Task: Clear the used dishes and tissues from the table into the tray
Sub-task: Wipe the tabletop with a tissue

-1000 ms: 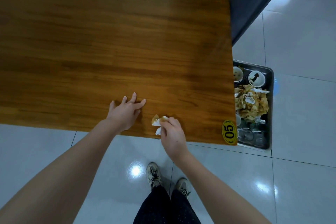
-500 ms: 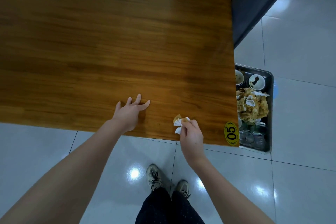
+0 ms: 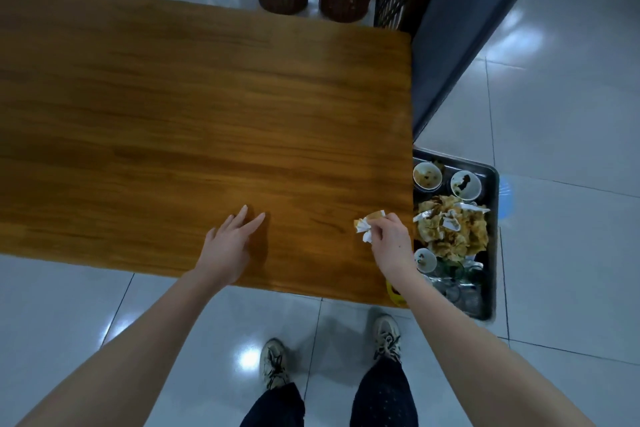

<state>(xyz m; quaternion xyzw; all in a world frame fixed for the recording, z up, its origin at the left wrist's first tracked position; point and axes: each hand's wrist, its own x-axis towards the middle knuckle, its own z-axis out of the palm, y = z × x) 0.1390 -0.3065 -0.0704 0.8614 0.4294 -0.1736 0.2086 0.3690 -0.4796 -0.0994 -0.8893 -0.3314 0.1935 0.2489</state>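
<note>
Seen from the head camera, the right hand (image 3: 389,239) pinches a crumpled, stained tissue (image 3: 367,225) over the wooden tabletop (image 3: 207,114). It is near the right edge, at about four o'clock from the tabletop's middle. The left hand (image 3: 230,243) is spread wide with straight fingers at six o'clock, holding nothing. At three o'clock of the right hand, lower than the tabletop, a dark tray (image 3: 494,218) holds small bowls (image 3: 427,176), heaped tissues (image 3: 450,229) and glasses (image 3: 457,282).

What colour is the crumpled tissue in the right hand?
The tissue is white with yellow-brown stains; head view, the only one.
</note>
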